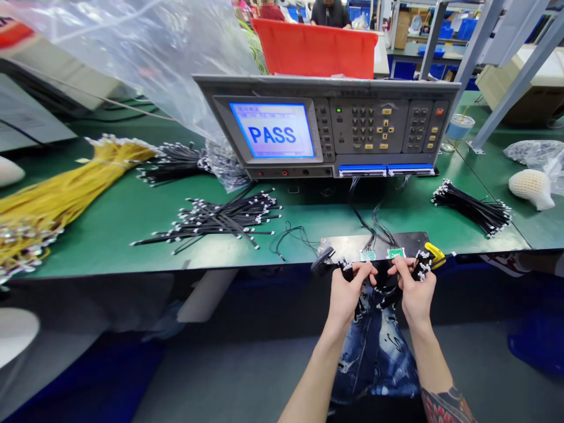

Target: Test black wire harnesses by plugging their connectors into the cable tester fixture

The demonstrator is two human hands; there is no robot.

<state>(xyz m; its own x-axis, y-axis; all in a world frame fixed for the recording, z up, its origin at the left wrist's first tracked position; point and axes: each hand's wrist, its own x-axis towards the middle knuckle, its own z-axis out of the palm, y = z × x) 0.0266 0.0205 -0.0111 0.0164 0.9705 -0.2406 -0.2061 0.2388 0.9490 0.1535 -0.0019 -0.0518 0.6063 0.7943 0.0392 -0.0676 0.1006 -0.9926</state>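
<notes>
My left hand (350, 288) is closed around black cables with white connectors, at the bench's front edge. My right hand (414, 285) grips another bunch of black cables (422, 267), its white plugs sticking out above the fingers. Both thumbs are near two small green circuit boards (395, 253) on a dark plate (343, 245). Wires run from the boards to a grey cable tester (328, 126), whose screen reads PASS. Beside my right hand is a yellow clip-like tool (435, 255); a black object (322, 260) sits left of my left hand.
Loose black cables (220, 217) lie left on the green bench, with a yellow cable bundle (83, 182) farther left. A black cable bundle (471, 208) and a foam-wrapped object (531, 188) are at right. Behind the tester stands a red bin (315, 50).
</notes>
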